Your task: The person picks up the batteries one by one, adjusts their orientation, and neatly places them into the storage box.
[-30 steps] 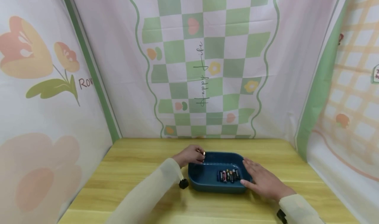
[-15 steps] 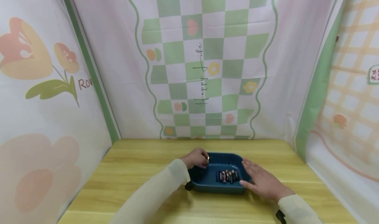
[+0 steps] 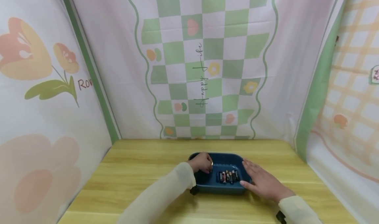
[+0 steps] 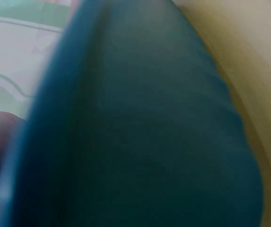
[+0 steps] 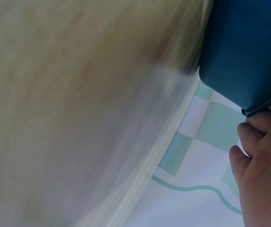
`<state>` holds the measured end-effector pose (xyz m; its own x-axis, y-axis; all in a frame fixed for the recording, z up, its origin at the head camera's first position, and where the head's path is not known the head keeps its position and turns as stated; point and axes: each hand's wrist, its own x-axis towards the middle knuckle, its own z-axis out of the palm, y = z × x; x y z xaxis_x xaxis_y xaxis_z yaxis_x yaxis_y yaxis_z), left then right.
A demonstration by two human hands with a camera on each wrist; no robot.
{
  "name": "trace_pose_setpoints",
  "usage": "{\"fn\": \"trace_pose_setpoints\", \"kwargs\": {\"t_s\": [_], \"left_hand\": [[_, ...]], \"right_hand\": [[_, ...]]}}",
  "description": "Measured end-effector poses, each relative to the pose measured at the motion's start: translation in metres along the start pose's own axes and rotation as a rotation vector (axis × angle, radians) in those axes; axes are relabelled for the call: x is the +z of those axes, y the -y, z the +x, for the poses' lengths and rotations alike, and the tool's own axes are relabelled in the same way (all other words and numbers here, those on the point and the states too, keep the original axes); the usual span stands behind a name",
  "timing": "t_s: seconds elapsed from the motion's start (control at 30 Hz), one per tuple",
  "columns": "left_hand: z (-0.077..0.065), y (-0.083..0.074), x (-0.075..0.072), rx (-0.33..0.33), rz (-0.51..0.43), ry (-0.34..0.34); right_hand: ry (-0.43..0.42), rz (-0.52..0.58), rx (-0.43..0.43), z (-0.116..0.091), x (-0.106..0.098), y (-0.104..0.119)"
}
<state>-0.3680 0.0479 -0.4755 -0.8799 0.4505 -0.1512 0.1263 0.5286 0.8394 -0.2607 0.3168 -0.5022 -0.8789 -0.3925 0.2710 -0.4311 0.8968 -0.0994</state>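
Note:
A dark blue plastic basin [image 3: 222, 189] stands on the wooden table in the head view. Several small batteries [image 3: 227, 177] lie side by side in a row on its floor. My left hand [image 3: 202, 163] reaches over the basin's left end and pinches a battery [image 3: 212, 164]; only its shiny coppery end shows past the fingers. My right hand [image 3: 263, 181] rests on the basin's right end, its fingers extended along the rim and the thumb near the front corner. In the left wrist view the basin's wall [image 4: 164, 118] hides most of the left hand.
The wooden tabletop [image 3: 142, 174] surrounds the basin. A printed curtain with green checks [image 3: 204, 85] hangs behind the table, and more printed cloth [image 3: 38, 118] hangs at the sides. A black wrist strap piece [image 3: 194, 189] sits close to the basin's front left.
The left hand has moved right and down, from the basin's back left rim to inside it, with the battery in its fingers. The right hand and the row of batteries stay put.

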Motion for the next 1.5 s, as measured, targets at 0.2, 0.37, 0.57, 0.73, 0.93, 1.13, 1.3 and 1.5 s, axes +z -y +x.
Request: {"fn": "trace_pose_setpoints", "kwargs": {"t_s": [0.2,0.37,0.57,0.73,0.93,1.13,1.3,1.5], "left_hand": [[0.002,0.002,0.008,-0.039,0.053,-0.007],[0.006,0.006,0.015,-0.053,0.046,-0.006],[0.01,0.007,0.02,-0.055,0.077,-0.008],[0.012,0.006,0.021,-0.061,0.117,-0.013],[0.009,0.003,0.022,-0.081,0.138,-0.02],[0.004,0.0,0.023,-0.084,0.187,-0.008],[0.005,0.001,0.025,-0.087,0.179,-0.005],[0.004,0.0,0.025,-0.089,0.161,-0.012]], "right_hand": [[0.0,0.005,0.0,0.0,-0.001,0.0],[0.003,0.004,0.001,-0.001,0.0,0.0],[0.004,0.013,0.005,-0.001,-0.001,0.001],[0.011,0.023,0.007,-0.001,-0.003,0.002],[0.021,0.028,0.01,0.0,-0.004,0.002],[0.017,0.023,0.009,-0.001,-0.002,0.002],[0.012,0.018,0.01,-0.001,-0.001,0.001],[0.006,0.016,0.005,-0.001,0.0,-0.001]]}}
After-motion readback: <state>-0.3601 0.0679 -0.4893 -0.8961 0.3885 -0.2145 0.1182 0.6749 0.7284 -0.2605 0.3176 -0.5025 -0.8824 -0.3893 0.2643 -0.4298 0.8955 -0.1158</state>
